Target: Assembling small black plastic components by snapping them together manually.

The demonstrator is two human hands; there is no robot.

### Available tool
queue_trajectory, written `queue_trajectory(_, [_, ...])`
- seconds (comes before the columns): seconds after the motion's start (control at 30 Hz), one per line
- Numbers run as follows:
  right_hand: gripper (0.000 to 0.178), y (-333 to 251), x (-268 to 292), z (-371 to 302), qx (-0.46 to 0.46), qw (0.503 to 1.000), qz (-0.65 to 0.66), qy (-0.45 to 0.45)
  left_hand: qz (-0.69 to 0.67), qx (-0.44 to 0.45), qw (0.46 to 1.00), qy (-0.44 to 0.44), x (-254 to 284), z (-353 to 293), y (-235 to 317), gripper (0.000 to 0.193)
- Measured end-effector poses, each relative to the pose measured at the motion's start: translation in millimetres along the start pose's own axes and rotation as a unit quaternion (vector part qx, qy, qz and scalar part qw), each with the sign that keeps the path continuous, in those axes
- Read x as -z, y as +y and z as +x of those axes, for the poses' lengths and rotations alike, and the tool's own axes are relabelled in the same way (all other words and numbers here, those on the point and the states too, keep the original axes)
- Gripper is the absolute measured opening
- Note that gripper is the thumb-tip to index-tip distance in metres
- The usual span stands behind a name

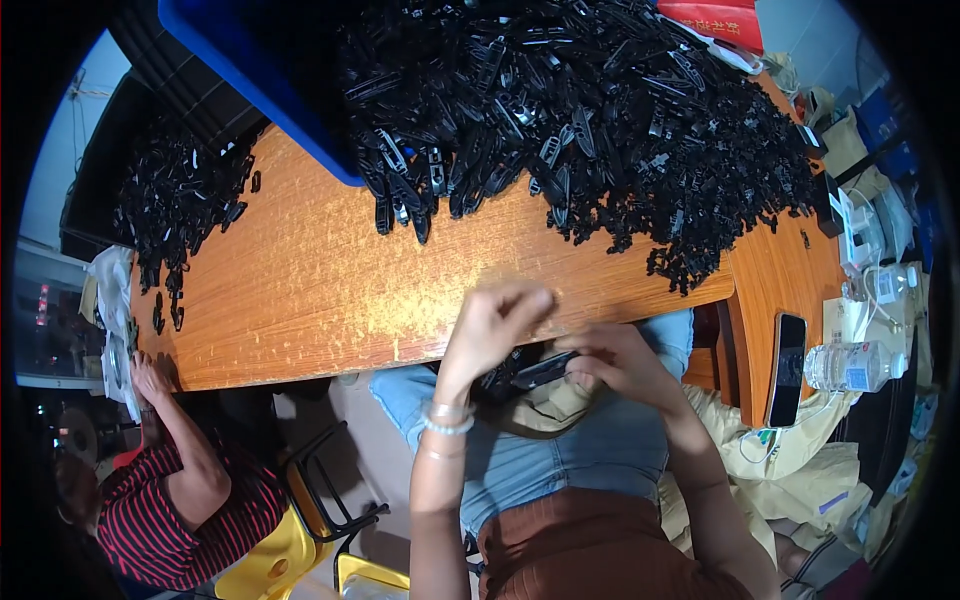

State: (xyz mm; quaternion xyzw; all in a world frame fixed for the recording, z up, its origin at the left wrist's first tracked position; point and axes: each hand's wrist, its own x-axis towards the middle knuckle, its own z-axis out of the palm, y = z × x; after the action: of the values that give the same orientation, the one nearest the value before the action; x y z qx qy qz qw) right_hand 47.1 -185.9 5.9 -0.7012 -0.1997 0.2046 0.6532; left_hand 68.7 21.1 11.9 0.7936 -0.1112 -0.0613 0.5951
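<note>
Co-worker's hand [150, 378] at far left edge of wooden surface [320, 290]. Left hand [490, 330] raised at near edge, fingers curled together, grip unclear. Black clip [543, 370] over lap, long axis running left-right, slightly tilted. Right hand [615, 362] fingers clamped on clip's right end. Clip pile [600, 110] behind; phone [787, 368] far right.

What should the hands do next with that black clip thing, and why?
Probably press the black clip piece together: both the left hand and right hand grip it above the lap, while the big pile of black clips waits on the wooden table.
</note>
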Motion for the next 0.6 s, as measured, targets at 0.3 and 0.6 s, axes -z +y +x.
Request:
queue_trajectory(0.3, [0.022,9,31,92,0.172,0.813,-0.479,0.284,0.019,0.103,0.952,0.288,-22,133,-16,0.032])
queue_trajectory(0.6, [0.015,15,29,61,0.12,0.941,-0.068,0.308,-0.176,0.073,0.96,0.204,-10,36,-2,0.018])
